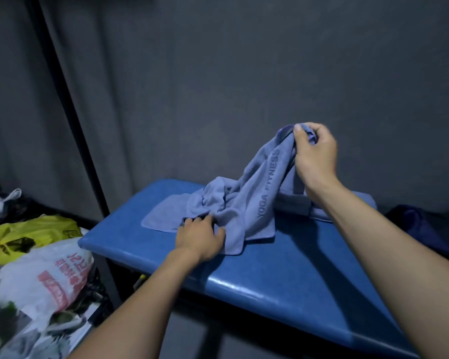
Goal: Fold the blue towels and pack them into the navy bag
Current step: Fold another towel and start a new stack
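Above the blue worktop, right hand pinches a blue towel aloft; left hand grips its lower edge, likely spreading it next for folding.

Wall: dark grey wall fills twelve o'clock.
Post: black upright post at ten o'clock.
Furniture: blue padded bench at centre.
Clutter: yellow plastic bag and white printed plastic bag at eight o'clock.
Light: dim.
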